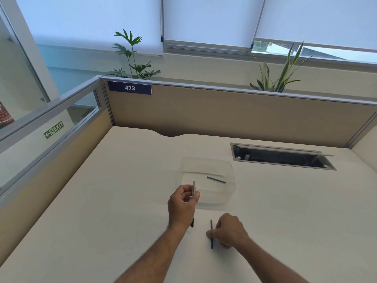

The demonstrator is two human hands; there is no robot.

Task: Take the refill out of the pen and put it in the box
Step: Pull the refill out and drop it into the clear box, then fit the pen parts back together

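Low in the frame, right of centre, our right hand [229,231] has its fingertips pinched together on a thin dark refill rod [211,233], gripped about midway so that one end points up the frame and the other down, close over the cream desk [122,201]. To the left and a little higher, our left hand [182,203] is curled shut around a slim white pen barrel [193,187], whose upper end sticks out above the thumb; a dark tip shows below the wrist, though we cannot tell whether it belongs to the same pen. We judge the refill to be very light, stiff enough to carry by its middle yet thin enough to flex or roll out of a loose pinch, and smooth, so a firm fingertip hold near the centre suits it best, away from the inky tip. Just beyond the left hand, near the middle of the frame, stands the clear shallow plastic box [230,193], with another dark refill [216,179] already lying slanted on its floor. The held refill sits near the box, below it, apart from its front wall.
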